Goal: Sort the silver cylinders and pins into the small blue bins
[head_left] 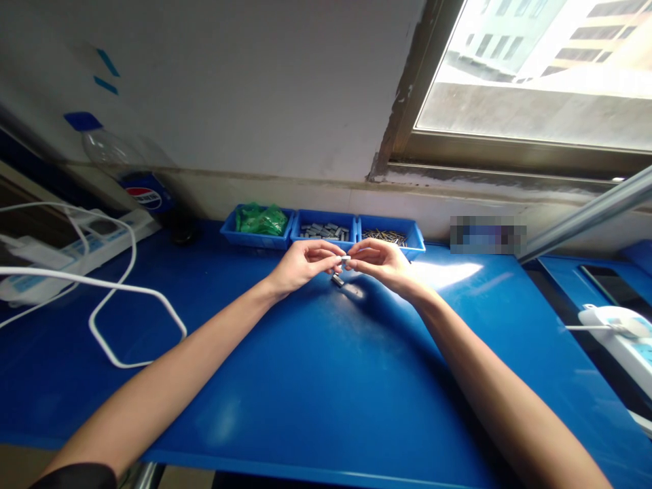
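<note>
Above the blue table (285, 387), my left hand (301, 266) and my right hand (388, 266) meet fingertip to fingertip. Both are closed in a pinch on one small pale piece (346, 259), too small to name exactly. Just below the fingers is a small grey metal piece (337, 279), apparently on the tabletop. Behind my hands stand three blue bins in a row: the left bin (255, 239) has a green plastic bag (261, 219), the middle bin (326, 216) small grey metal pieces (323, 232), the right bin (418, 238) thin brass-coloured pins (386, 237).
At the left are a cola bottle (147, 193), a white power strip (96, 251) and looping white cables (135, 288). A second power strip (624, 339) and a phone (608, 284) lie at the right. The wall and window (530, 115) rise behind the table.
</note>
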`<state>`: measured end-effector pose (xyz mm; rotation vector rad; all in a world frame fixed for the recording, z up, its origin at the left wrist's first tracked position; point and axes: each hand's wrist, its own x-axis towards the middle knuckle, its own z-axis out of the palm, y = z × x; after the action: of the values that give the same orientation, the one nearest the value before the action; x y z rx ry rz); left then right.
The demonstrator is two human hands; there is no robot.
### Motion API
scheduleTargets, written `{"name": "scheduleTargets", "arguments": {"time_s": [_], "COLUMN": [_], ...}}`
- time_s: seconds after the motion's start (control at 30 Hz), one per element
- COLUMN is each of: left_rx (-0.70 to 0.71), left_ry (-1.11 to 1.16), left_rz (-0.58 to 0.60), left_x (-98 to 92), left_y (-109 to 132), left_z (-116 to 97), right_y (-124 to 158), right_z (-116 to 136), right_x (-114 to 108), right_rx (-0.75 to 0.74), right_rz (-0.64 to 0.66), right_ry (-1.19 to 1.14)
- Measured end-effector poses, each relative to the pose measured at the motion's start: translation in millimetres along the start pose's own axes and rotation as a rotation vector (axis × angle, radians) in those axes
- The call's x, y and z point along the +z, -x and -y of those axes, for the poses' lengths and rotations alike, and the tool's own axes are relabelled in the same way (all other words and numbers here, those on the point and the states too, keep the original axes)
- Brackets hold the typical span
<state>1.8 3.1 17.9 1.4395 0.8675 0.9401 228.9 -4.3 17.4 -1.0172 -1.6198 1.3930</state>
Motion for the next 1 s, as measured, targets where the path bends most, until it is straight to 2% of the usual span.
{"name": "scheduleTargets", "arguments": {"time_s": [0.13, 0.23, 0.33, 0.5, 0.6, 0.87, 1.0], "left_rx": [0.045, 0.059, 0.037, 0.032, 0.029, 0.033, 0.036], "left_ry": [0.036, 0.131, 0.187, 0.178, 0.139, 0.104, 0.066], "left_rz": [-0.171, -0.262, -0.253, -0.206, -0.182, -0.180, -0.181], "left_x": [-5.7, -10.9, -13.1, -9.5, -7.6, -7.8, -7.1], "left_y": [-4.1, -7.0, -7.3, -4.1, -2.9, -3.0, -2.4], "left_z": [1.3, 3.0, 2.6, -2.8, -5.0, -5.9, -6.8], "right_y": [-1.7, -1.2, 0.9, 3.5, 3.4, 4.4, 4.4], "right_z": [-7.8, -11.1, -13.9, -19.2, -19.8, -12.9, -11.3], "right_x": [0.9, 2.9, 7.5, 14.8, 14.9, 8.0, 7.4], "right_rx": [-0.091, -0.243, -0.375, -0.419, -0.429, -0.388, -0.418], "right_rz": [-0.051, -0.011, 0.052, 0.115, 0.139, 0.173, 0.116], "right_ry": [0.267, 0.505, 0.674, 0.928, 0.958, 0.861, 0.777]}}
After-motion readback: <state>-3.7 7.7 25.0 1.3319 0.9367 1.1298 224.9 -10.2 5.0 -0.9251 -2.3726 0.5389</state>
